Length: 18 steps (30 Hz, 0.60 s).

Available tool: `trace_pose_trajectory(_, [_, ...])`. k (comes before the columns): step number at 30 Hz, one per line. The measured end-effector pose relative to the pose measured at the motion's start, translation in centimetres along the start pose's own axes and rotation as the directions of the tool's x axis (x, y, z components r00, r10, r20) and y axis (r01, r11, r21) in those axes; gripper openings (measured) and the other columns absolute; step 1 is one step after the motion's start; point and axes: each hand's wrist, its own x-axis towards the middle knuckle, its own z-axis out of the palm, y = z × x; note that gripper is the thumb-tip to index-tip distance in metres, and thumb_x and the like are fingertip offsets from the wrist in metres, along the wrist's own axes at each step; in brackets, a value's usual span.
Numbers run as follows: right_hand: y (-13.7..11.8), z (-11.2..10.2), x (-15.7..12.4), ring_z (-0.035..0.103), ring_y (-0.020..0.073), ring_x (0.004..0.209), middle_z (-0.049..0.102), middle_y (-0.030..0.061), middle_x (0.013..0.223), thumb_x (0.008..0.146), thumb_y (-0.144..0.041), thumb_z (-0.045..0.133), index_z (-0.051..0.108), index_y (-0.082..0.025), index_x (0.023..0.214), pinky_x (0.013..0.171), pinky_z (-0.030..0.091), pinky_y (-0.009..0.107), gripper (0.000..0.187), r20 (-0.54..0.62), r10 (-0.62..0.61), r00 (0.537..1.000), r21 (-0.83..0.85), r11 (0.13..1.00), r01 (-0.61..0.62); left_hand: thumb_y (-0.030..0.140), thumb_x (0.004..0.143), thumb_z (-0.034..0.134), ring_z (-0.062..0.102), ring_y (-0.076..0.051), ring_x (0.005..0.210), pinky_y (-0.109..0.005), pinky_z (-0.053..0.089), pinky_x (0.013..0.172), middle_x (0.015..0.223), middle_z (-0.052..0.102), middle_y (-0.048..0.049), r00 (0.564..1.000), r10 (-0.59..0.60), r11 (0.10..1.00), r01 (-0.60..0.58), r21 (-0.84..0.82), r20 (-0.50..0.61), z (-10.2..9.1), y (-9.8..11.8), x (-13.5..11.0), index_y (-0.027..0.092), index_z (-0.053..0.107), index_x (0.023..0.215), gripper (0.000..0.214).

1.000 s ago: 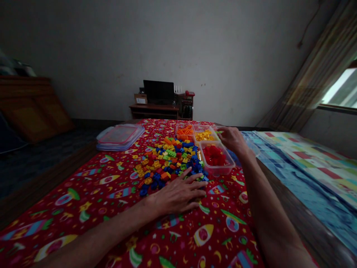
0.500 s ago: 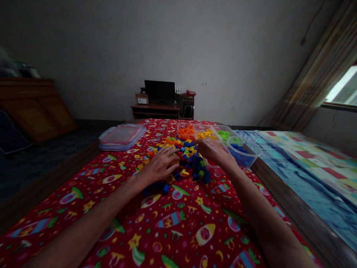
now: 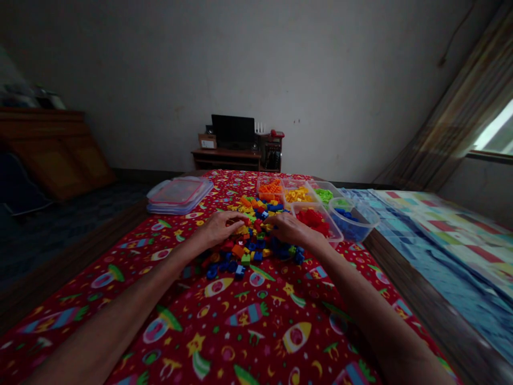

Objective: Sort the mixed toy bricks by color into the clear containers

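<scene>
A mixed heap of small plastic building blocks in blue, yellow, orange, red and green lies on the red patterned tablecloth. My left hand reaches into the heap's left side, thumb and forefinger apart beside some yellow blocks. Over the right side of the heap, my right hand has its fingers drawn together and pointing inward; whatever is between them is hidden. Just beyond my right hand stands a clear box with red blocks.
Behind the heap are clear boxes of orange blocks, yellow blocks and green blocks. A round tub with blue blocks stands at the right. Stacked lids lie at the left. A bed adjoins the table's right side.
My right hand has moved from above the boxes back to the heap, uncovering the red blocks. My left hand has shifted left, its fingers less spread.
</scene>
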Motion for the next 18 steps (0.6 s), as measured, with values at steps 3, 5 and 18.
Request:
trace_pose_trajectory(3, [-0.1, -0.5, 0.0, 0.055, 0.0142, 0.074, 0.064, 0.0077, 0.084, 0.083, -0.007, 0.054, 0.066, -0.014, 0.108, 0.067, 0.039, 0.025, 0.029, 0.024, 0.02, 1.0, -0.003, 1.0, -0.02, 0.039, 0.078, 0.053, 0.068, -0.023, 0.088, -0.033, 0.053, 0.082, 0.097, 0.075, -0.0048, 0.999, -0.035, 0.998, 0.035, -0.055, 0.006, 0.1, -0.3, 0.1, 0.02, 0.072, 0.097, 0.033])
trace_pose_trajectory(5, [-0.4, -0.9, -0.1, 0.053, 0.0142, 0.072, 0.063, 0.0073, 0.081, 0.086, -0.011, 0.053, 0.065, -0.013, 0.111, 0.067, 0.038, 0.026, 0.028, 0.017, 0.022, 1.0, -0.001, 1.0, -0.022, 0.038, 0.076, 0.053, 0.068, -0.022, 0.088, -0.033, 0.053, 0.082, 0.096, 0.075, -0.0047, 0.998, -0.058, 0.996, 0.058, -0.07, 0.002, 0.0, -0.6, 0.2, 0.019, 0.072, 0.097, 0.034])
trace_pose_trajectory(18, [-3.4, 1.6, 1.6, 0.056, 0.0193, 0.087, 0.066, 0.0119, 0.097, 0.091, -0.022, 0.05, 0.06, -0.015, 0.116, 0.078, 0.037, 0.029, 0.028, -0.033, -0.058, 0.998, -0.181, 0.982, 0.051, 0.036, 0.082, 0.051, 0.065, -0.023, 0.098, -0.035, 0.049, 0.091, 0.106, 0.072, -0.008, 0.998, 0.063, 0.988, -0.061, 0.141, -0.012, 0.5, 0.4, 0.1, 0.019, 0.07, 0.104, 0.034])
